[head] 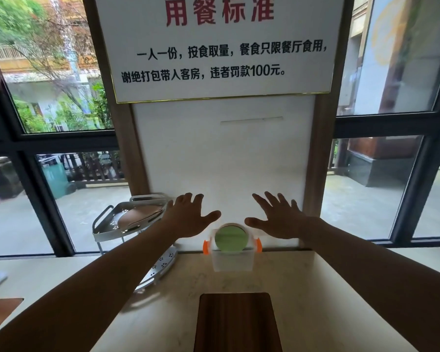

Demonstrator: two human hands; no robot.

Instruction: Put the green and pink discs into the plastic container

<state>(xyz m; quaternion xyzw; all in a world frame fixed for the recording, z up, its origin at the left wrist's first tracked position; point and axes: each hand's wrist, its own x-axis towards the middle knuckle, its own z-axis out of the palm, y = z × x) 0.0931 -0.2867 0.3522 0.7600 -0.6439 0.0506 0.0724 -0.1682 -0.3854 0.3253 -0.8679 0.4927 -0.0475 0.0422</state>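
A clear plastic container point(233, 261) with orange side clips stands at the far end of the pale counter, against the white wall panel. A green disc point(230, 238) stands upright inside it, its top sticking out above the rim. No pink disc shows. My left hand point(188, 215) hovers above and left of the container, fingers spread, empty. My right hand point(277, 217) hovers above and right of it, also spread and empty. Neither hand touches the container.
A dark wooden board point(236, 323) lies on the counter close to me. A grey metal tiered rack point(127, 219) holding a brown item stands left of the container. Windows flank the wall panel, with a sign above.
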